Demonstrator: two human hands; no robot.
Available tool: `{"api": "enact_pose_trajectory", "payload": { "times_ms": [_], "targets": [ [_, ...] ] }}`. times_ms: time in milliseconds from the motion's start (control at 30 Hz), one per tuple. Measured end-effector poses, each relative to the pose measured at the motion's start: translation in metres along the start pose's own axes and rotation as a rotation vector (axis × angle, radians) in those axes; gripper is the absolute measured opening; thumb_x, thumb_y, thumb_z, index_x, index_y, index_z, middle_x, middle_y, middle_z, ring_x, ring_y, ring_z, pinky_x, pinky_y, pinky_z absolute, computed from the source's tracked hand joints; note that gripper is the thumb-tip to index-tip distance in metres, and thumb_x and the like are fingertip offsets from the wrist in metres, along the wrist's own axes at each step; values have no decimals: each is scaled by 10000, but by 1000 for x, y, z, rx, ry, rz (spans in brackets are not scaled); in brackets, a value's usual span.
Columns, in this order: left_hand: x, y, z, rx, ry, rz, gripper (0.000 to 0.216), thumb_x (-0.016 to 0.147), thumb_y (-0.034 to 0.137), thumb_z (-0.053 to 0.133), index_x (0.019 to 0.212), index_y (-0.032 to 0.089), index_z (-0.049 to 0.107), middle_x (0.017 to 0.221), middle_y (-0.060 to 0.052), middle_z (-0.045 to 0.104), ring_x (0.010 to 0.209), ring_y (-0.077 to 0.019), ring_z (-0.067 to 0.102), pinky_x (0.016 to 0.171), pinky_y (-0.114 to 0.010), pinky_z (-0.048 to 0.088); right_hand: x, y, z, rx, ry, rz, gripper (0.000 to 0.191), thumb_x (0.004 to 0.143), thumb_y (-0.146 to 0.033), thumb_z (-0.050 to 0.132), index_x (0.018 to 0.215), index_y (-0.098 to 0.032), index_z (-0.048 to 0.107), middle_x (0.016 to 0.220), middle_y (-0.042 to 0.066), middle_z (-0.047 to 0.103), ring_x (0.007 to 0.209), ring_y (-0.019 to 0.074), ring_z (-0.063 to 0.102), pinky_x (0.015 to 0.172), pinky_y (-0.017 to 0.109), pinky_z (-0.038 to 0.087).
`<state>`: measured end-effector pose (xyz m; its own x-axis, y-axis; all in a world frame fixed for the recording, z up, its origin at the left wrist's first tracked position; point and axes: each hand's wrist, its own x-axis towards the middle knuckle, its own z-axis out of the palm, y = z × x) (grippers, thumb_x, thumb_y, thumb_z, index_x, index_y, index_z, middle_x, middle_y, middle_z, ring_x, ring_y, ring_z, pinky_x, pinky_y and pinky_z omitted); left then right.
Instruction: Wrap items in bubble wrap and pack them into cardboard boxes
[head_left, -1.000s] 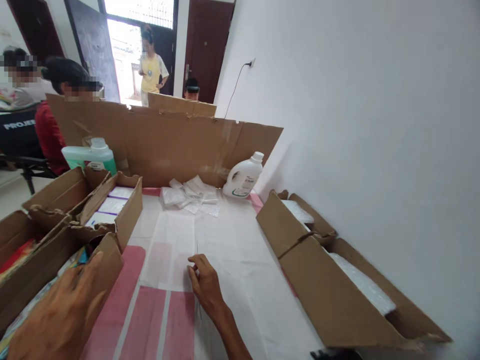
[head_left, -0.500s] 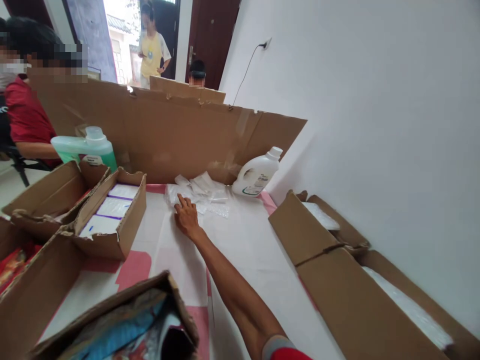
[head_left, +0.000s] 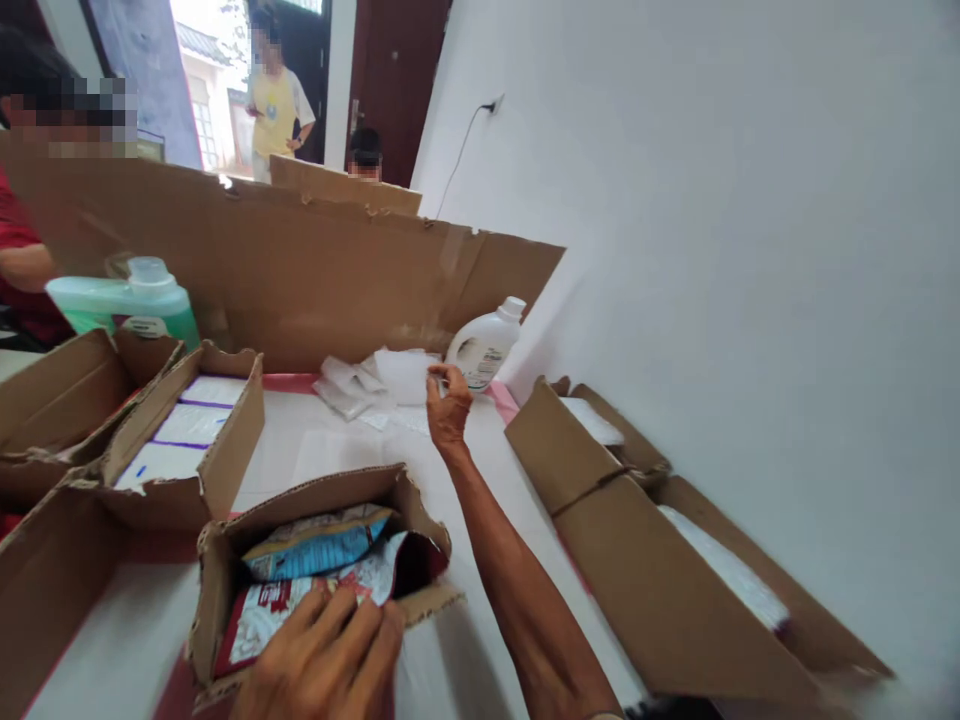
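My right hand [head_left: 448, 405] is stretched far across the table and pinches a clear plastic bag [head_left: 405, 375] lifted from a small pile of clear bags [head_left: 346, 384] by the cardboard screen. My left hand [head_left: 324, 655] rests near the bottom edge, its fingers laid on the snack packets [head_left: 315, 570] inside a small open cardboard box [head_left: 225, 560] in front of me. A blue packet and a red and white packet show in that box.
A white jug [head_left: 486, 350] and a green jug [head_left: 127, 305] stand against the cardboard screen [head_left: 300, 270]. Open boxes [head_left: 180, 440] sit at the left, a long box [head_left: 660, 570] along the right wall. People sit and stand beyond the screen.
My right hand moved from the left of the bag pile to its right side and lifted one bag. The box of packets came closer, with my left hand now on its contents.
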<state>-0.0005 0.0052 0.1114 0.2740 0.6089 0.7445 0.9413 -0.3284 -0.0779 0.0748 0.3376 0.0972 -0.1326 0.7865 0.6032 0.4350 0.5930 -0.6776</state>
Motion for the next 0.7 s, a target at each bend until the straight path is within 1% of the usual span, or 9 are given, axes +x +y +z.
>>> {"api": "enact_pose_trajectory", "payload": {
  "times_ms": [67, 133, 200, 333, 400, 500, 600, 633, 700],
  "targets": [
    [19, 1, 6, 31, 34, 21, 372, 959, 55, 353, 1052, 177, 692, 892, -16, 753, 856, -193, 676, 820, -361, 507, 5, 4, -37, 65, 119, 51, 165, 875, -253, 508, 966, -172, 619, 971, 76, 670, 917, 212, 601, 873, 354, 461],
    [32, 4, 11, 25, 9, 42, 410, 967, 38, 304, 1049, 167, 685, 919, -29, 748, 864, -197, 665, 807, -362, 484, 5, 6, -71, 139, 186, 90, 148, 831, -304, 579, 915, -185, 606, 880, 39, 655, 826, 190, 596, 794, 325, 475],
    [40, 5, 15, 27, -54, 65, 418, 949, 12, 313, 1060, 170, 684, 932, -34, 742, 854, -193, 658, 783, -350, 475, -1, 7, -101, 218, 240, 129, 200, 781, -349, 651, 895, -195, 593, 823, 10, 638, 778, 172, 592, 743, 300, 477],
    [46, -1, 27, 70, -141, 81, 399, 895, -18, 385, 1088, 158, 686, 931, -59, 721, 829, -212, 646, 747, -357, 468, -28, -2, -157, 365, 363, 219, 383, 748, -440, 713, 1005, -205, 554, 829, -6, 641, 750, 154, 607, 698, 281, 495],
    [48, -3, 32, 66, -163, 78, 349, 905, 19, 434, 1109, 158, 680, 924, -67, 709, 834, -226, 641, 739, -365, 466, -51, -15, -184, 498, 367, 276, 436, 739, -460, 742, 1044, -209, 559, 892, 12, 671, 784, 161, 634, 724, 294, 517],
    [51, 8, 28, -28, -67, 20, 294, 939, 169, 557, 1222, 155, 636, 1055, -101, 701, 961, -257, 641, 831, -389, 488, -98, -43, -218, 732, 254, 379, 424, 729, -425, 805, 1040, -210, 613, 975, 24, 691, 845, 172, 648, 791, 311, 525],
    [50, 35, 8, -293, 62, -153, 397, 930, 284, 628, 1315, 202, 575, 1185, -101, 671, 1097, -253, 626, 966, -399, 490, -154, -75, -237, 746, 138, 420, 302, 762, -377, 822, 937, -216, 636, 884, -15, 659, 803, 147, 609, 769, 274, 501],
    [48, 45, 0, -417, 58, -266, 401, 930, 326, 632, 1312, 223, 569, 1168, -85, 673, 1074, -235, 637, 946, -377, 507, -173, -85, -239, 715, 111, 413, 280, 765, -362, 828, 899, -217, 628, 838, -31, 630, 776, 135, 585, 743, 255, 486],
    [44, 66, -13, -688, -28, -549, 446, 918, 462, 621, 1298, 235, 561, 1119, -70, 685, 986, -215, 665, 816, -331, 546, -208, -102, -240, 625, 40, 372, 273, 765, -333, 839, 840, -220, 603, 769, -53, 561, 722, 117, 527, 685, 230, 444]
  ]
}}
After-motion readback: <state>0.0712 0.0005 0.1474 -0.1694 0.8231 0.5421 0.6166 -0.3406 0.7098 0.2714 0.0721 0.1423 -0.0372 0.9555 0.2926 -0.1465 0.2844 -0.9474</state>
